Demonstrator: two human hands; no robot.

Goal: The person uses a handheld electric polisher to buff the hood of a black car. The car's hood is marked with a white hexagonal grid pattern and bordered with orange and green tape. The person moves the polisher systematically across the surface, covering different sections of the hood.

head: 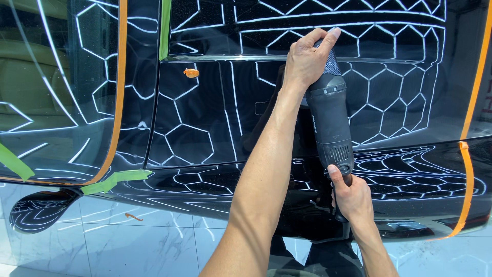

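Polisher (328,120) pressed head-first against glossy black car panel (205,118). Left hand (307,56) clasps its head, right hand (351,197) grips rear handle. Buffing looks underway; next pass likely needs even pressure, staying inside orange tape (121,77).

- We see a bright, evenly lit scene; the light comes from overhead, from a grid of hexagonal strip lamps mirrored as white lines across the glossy black car panel (205,113).
- We find the reflections sharpest on the panel and fainter on the window glass (46,77) at left.
- We notice the mirrored lines bend with the body's curves.
- We see the pale floor tiles (128,241) gleam softly, with only faint shadow.
- We find focus crisp throughout, with no motion blur.
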